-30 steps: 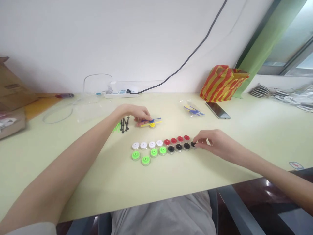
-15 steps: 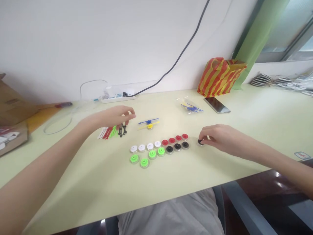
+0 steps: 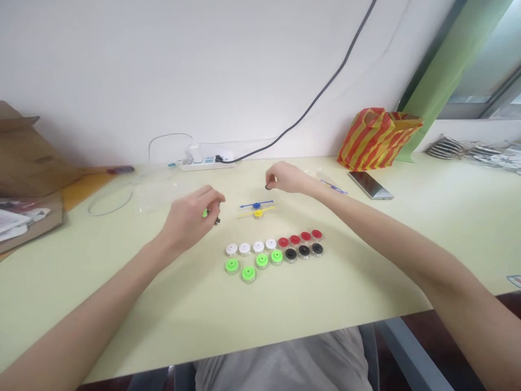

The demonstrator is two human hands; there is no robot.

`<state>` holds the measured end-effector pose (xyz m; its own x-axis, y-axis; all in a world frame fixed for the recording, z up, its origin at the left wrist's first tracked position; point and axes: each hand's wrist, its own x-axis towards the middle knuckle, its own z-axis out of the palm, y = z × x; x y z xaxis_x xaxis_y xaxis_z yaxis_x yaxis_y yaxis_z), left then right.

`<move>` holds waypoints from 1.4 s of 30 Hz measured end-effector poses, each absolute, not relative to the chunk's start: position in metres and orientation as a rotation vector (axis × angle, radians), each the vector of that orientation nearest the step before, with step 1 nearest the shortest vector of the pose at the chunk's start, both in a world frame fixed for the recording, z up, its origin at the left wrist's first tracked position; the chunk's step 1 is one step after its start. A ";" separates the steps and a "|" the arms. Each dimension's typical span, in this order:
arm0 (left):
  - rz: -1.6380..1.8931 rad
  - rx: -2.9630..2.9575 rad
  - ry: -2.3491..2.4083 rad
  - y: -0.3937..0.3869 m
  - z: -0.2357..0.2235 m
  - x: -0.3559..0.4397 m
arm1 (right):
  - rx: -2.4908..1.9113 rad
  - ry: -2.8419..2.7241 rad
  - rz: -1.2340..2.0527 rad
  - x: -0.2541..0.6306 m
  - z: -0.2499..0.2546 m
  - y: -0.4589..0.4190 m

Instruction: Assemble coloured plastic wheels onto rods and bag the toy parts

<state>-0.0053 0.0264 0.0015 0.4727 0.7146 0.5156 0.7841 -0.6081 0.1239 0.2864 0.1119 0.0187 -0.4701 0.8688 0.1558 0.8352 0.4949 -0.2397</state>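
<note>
At the table's left-centre, my left hand point(image 3: 194, 214) bends over small plastic arrows, its fingertips closed on a black arrow point(image 3: 217, 220). A bit of a green arrow point(image 3: 204, 213) shows by those fingers; the hand covers the other arrows. Behind the spinners, my right hand point(image 3: 283, 178) pinches a black round spinner base point(image 3: 267, 187). Between the hands and nearer to me lie a blue arrow spinner point(image 3: 256, 206) and a yellow one point(image 3: 258, 213). In front stand rows of round bases: white point(image 3: 245, 249), red point(image 3: 294, 239), green point(image 3: 262, 260) and black point(image 3: 304, 251).
At the back right are a phone point(image 3: 371, 185) and a striped red-yellow bag point(image 3: 376, 138). A power strip point(image 3: 207, 163) with a black cable point(image 3: 303, 113) lies along the wall. My right forearm partly covers a clear bag of blue arrows point(image 3: 334, 187). Cardboard point(image 3: 32, 157) stands left.
My right hand has carried the black base from the right side to behind the two spinners. The left hand has lowered onto the arrows and closed its fingers. The view has shifted slightly.
</note>
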 end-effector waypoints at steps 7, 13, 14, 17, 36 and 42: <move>-0.733 -2.518 -1.354 0.048 -0.016 -0.021 | -1.425 -2.649 0.428 0.234 0.005 0.139; -0.766 -2.431 -1.395 0.054 -0.015 -0.026 | -1.398 -2.725 0.415 0.239 0.017 0.141; -0.775 -2.414 -1.399 0.055 -0.015 -0.027 | -1.382 -2.724 0.403 0.238 0.021 0.141; -0.791 -2.367 -1.403 0.057 -0.013 -0.032 | -1.280 -2.686 0.324 0.221 0.032 0.138; -0.741 -2.285 -1.478 0.064 -0.016 -0.037 | -0.803 -3.010 0.134 0.144 0.008 0.124; -0.715 -2.306 -1.498 0.065 -0.016 -0.037 | -0.728 -3.022 0.120 0.143 0.001 0.136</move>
<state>-0.0374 0.0653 -0.0159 0.3328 0.7621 0.5553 0.9111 -0.4117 0.0190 0.1429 0.1362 0.0013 -0.8899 0.4560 0.0120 0.4536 0.8874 -0.0820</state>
